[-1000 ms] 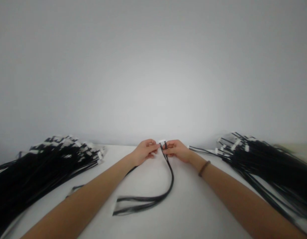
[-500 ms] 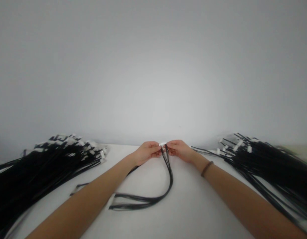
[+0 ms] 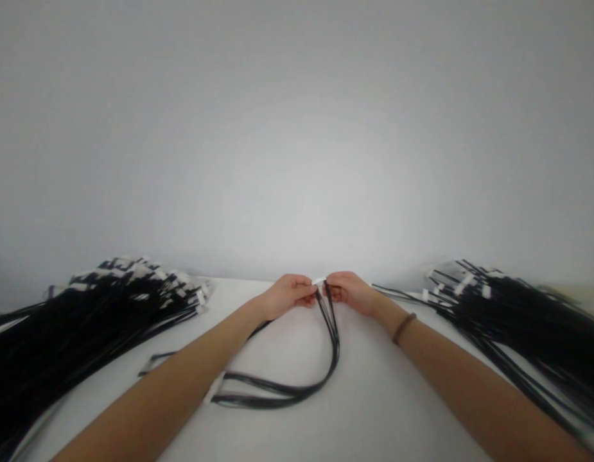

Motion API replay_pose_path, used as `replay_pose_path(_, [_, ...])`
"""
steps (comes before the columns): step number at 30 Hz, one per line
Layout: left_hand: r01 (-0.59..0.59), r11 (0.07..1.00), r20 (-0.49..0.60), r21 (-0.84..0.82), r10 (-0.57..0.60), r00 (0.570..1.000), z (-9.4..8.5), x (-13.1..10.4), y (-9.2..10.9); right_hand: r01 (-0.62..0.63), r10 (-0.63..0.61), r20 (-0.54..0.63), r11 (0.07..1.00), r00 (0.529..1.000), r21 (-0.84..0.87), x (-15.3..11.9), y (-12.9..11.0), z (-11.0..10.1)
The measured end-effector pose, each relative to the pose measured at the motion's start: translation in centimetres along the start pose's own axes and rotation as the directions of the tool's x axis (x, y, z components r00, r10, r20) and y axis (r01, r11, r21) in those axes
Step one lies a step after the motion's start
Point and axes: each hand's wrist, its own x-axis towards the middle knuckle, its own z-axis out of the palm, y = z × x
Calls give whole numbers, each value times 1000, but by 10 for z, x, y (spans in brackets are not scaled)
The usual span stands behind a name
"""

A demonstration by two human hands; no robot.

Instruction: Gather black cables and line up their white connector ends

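Between my two hands is the white connector of a black wire harness (image 3: 336, 350). My left hand (image 3: 291, 294) pinches the connector's left end, and my right hand (image 3: 347, 290) pinches its right end. From there the black wires hang in a curve down and to the left, ending at another white connector (image 3: 214, 388) on the table beside my left forearm. A second black cable (image 3: 259, 330) runs behind my left wrist and forearm, which hide its middle. Its far end shows left of the forearm.
A large pile of black wire harnesses (image 3: 85, 340) with white connectors lies at the left. A similar pile (image 3: 518, 327) lies at the right, a few wires reaching toward my right hand. Behind the white table (image 3: 374, 398) rises a pale wall (image 3: 297, 128).
The whole view shifts slightly. My hands are a little farther apart, so more of the white connector shows between them, and the wire loop hangs slightly farther right.
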Motion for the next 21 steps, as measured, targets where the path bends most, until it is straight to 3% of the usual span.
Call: replay_pose_path(21, [2, 1000, 6, 7, -2, 1000, -1, 0, 0, 42, -37, 40, 991, 999, -129, -1, 2, -2])
